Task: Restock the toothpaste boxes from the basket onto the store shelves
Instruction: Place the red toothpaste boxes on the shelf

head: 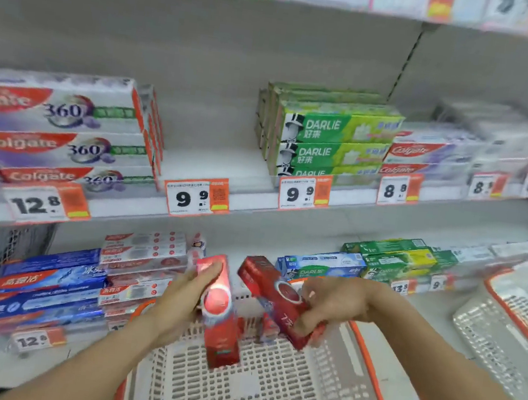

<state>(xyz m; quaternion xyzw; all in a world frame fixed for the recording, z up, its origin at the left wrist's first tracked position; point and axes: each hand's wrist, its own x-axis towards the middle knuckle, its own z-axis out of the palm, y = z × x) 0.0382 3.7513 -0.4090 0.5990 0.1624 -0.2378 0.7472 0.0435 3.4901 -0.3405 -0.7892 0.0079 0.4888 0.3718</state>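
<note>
A: What do the hands hold?

B: The left hand (185, 293) grips a long red cardboard toothpaste box (220, 308) from its left side, with the fingers curled round it. The box stands almost upright above the basket, and its glossy face has a round shiny mark. The right hand (331, 304) grips a second red cardboard toothpaste box (276, 297) near its lower end – this one tilts, with the top end to the upper left.

A: And the basket?

B: It is a white plastic basket with a lattice floor and an orange rim (369, 358), just under both hands. Its near edge is cut off at the bottom of the view. More red boxes seem to lie at its far wall, but the blur hides how many.

A: Where is there room on the shelves?

B: On the middle white metal shelf (256, 198) there is a bare gap (208, 155) between the stacked white and purple Colgate 360 boxes (63, 130) and the stacked green Darlie boxes (334, 142). A price label reading 9.9 (195, 199) sits on the shelf edge below this gap.

A: Anything hard to read?

B: Yes – the right end of the shelves is smeared. A second white lattice basket with an orange rim (509, 316) stands at the right, partly out of view.
</note>
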